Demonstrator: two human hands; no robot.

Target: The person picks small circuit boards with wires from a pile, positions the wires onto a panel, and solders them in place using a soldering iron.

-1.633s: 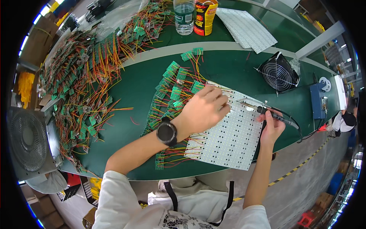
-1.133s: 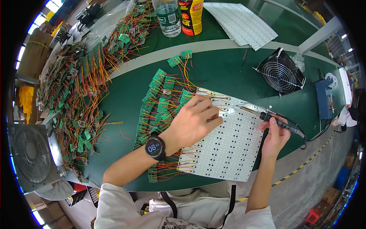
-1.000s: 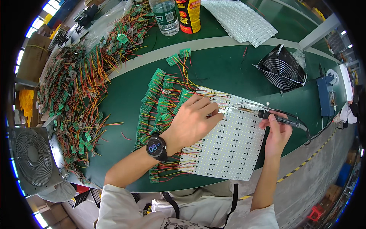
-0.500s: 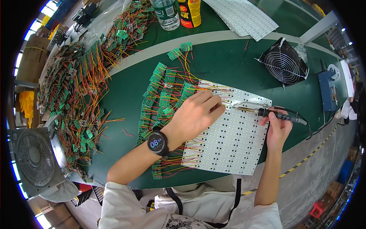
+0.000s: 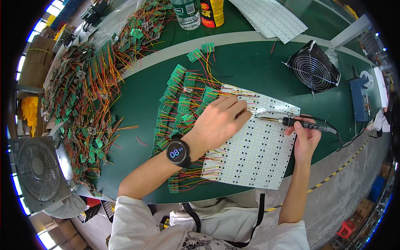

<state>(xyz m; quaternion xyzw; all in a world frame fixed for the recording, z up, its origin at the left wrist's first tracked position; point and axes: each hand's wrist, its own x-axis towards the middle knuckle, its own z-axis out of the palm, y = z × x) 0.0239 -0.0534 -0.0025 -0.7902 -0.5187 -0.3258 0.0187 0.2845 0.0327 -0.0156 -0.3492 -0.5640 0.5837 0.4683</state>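
As the iron (image 5: pixel 289 121) nears the left hand (image 5: pixel 222 121), both work one spot on the panel (image 5: pixel 258 156)

Change over the last second or so: iron tip shifted from clear of the left fingertips to just beside them, and has stayed close since. Judged meaning for the work in hand: tip and fingertips now serve the same place, near the wires (image 5: pixel 213 163). Tip contact with the panel: cannot tell.

Right hand (image 5: pixel 306 135): thumb and fingers closed round the iron's black handle, near the panel's right edge. Left hand: fingers curled and narrow, over the panel's upper left part; cannot tell whether a wire is pinched between them.

Panel: white, dotted, lying on the green bench (image 5: pixel 137 98). Red and yellow wires run from its left side to the green boards (image 5: pixel 177 75) beside it. Fan (image 5: pixel 312 73) well apart, beyond the panel's upper right corner.
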